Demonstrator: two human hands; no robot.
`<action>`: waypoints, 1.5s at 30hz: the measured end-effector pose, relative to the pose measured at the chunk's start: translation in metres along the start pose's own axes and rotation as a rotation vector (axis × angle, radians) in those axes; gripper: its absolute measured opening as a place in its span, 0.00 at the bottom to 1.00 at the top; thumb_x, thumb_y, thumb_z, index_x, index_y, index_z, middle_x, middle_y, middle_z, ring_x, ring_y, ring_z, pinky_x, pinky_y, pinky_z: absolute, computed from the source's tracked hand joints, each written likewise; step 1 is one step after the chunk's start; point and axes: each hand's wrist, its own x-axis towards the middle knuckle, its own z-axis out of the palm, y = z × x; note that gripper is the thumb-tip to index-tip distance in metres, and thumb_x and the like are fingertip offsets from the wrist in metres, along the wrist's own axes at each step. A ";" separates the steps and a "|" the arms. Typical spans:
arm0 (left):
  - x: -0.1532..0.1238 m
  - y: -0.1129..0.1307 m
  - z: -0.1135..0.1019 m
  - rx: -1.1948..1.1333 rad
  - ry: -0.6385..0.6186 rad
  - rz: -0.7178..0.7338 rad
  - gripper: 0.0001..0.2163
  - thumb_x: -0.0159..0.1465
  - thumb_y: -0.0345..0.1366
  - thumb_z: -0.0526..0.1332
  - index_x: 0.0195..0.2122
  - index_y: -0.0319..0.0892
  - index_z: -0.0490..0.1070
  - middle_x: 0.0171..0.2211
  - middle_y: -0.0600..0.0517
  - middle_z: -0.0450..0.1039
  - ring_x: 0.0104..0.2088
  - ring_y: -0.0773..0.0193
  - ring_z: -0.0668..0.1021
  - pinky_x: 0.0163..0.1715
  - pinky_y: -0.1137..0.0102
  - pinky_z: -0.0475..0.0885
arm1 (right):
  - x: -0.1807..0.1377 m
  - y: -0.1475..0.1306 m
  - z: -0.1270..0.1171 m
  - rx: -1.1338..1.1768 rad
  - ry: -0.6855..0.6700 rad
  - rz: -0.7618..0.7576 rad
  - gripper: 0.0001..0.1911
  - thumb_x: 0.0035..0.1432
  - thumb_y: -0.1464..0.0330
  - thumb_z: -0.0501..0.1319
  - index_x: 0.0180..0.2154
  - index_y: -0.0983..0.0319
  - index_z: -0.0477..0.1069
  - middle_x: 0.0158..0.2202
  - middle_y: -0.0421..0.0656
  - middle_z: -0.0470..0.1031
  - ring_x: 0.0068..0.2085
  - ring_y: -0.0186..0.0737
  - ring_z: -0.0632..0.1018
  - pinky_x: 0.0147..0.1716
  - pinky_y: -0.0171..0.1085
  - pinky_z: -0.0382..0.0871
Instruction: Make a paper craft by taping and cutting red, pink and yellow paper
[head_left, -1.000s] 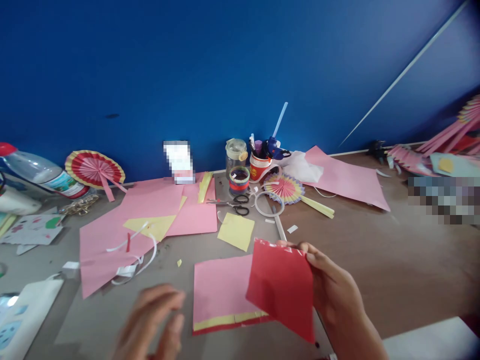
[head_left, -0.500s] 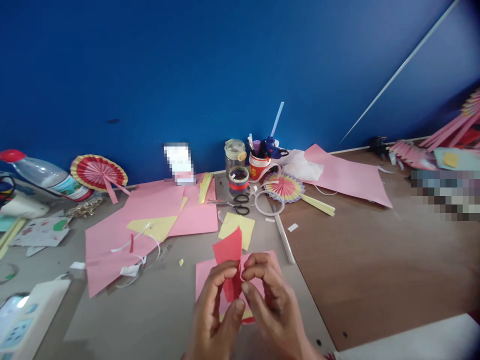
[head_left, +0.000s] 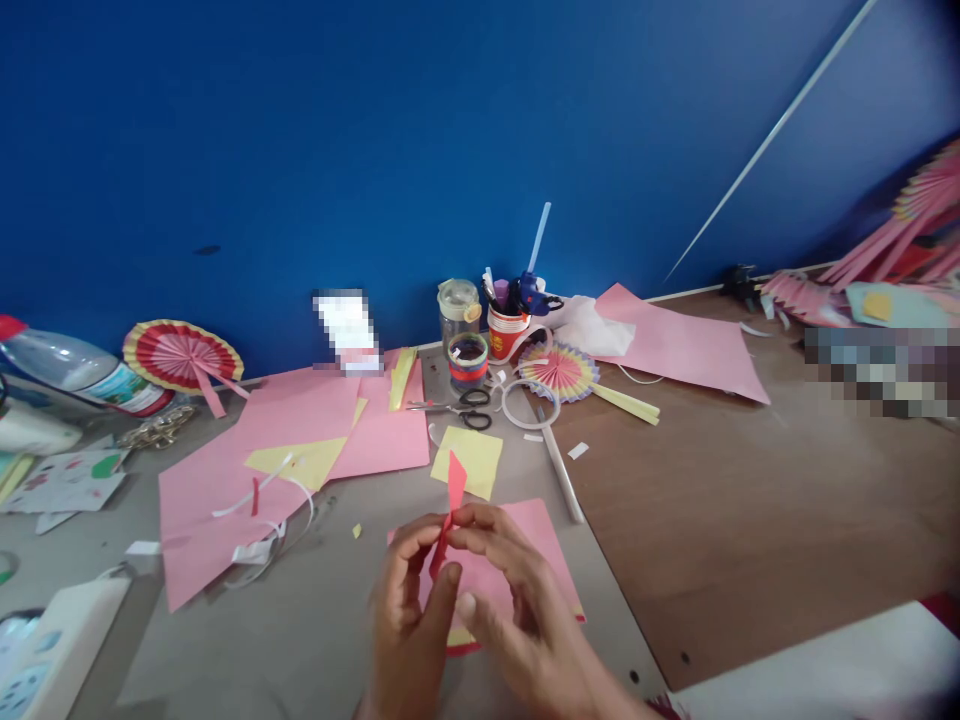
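Note:
A small piece of red paper point(head_left: 456, 482), folded narrow and held on edge, stands between my two hands. My left hand point(head_left: 411, 610) grips its lower part between thumb and fingers. The bent fingertips of my right hand point(head_left: 517, 590) press on the paper's right side, with the thumb a little lower. Beneath the hands lies a pink paper sheet point(head_left: 546, 545) with yellow and red at its near edge, partly hidden by them. Just beyond is a yellow paper square point(head_left: 480, 455), and black-handled scissors point(head_left: 474, 408) lie behind that.
Large pink sheets point(head_left: 202, 500) with paper scraps cover the left. A roll of tape point(head_left: 468, 362), a red cup of pens point(head_left: 508, 330), a pleated paper fan point(head_left: 559, 372) and a clear ring point(head_left: 531, 404) stand or lie at the back. A power strip point(head_left: 71, 640) is near left.
The red paper has turned from showing its broad face to a narrow edge. Both hands have shifted slightly left with it, and the view has moved a little.

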 end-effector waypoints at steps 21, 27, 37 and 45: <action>0.019 0.009 -0.026 -0.341 -0.081 -0.365 0.15 0.52 0.40 0.71 0.35 0.42 0.68 0.31 0.53 0.76 0.30 0.64 0.78 0.29 0.73 0.72 | 0.034 0.034 -0.043 0.033 0.072 0.435 0.10 0.49 0.64 0.65 0.27 0.62 0.67 0.23 0.35 0.64 0.26 0.31 0.63 0.26 0.32 0.56; 0.020 0.010 -0.027 -0.342 -0.064 -0.381 0.14 0.51 0.41 0.71 0.33 0.41 0.69 0.29 0.53 0.76 0.28 0.64 0.77 0.27 0.74 0.71 | 0.032 0.029 -0.054 0.065 -0.017 0.461 0.08 0.49 0.64 0.64 0.27 0.63 0.70 0.25 0.37 0.67 0.28 0.32 0.65 0.29 0.33 0.57; 0.022 0.001 -0.027 -0.334 -0.015 -0.420 0.17 0.45 0.42 0.73 0.31 0.40 0.71 0.26 0.54 0.75 0.27 0.64 0.77 0.28 0.72 0.72 | 0.031 0.032 -0.060 -0.041 -0.068 0.436 0.06 0.55 0.68 0.56 0.30 0.62 0.70 0.25 0.38 0.67 0.31 0.34 0.67 0.34 0.35 0.61; 0.030 -0.026 -0.050 0.145 -0.050 -0.207 0.18 0.57 0.48 0.64 0.41 0.39 0.75 0.34 0.48 0.78 0.34 0.61 0.78 0.34 0.71 0.73 | 0.030 0.034 -0.053 0.038 -0.132 0.472 0.07 0.57 0.66 0.57 0.33 0.63 0.70 0.30 0.41 0.72 0.34 0.36 0.72 0.37 0.36 0.64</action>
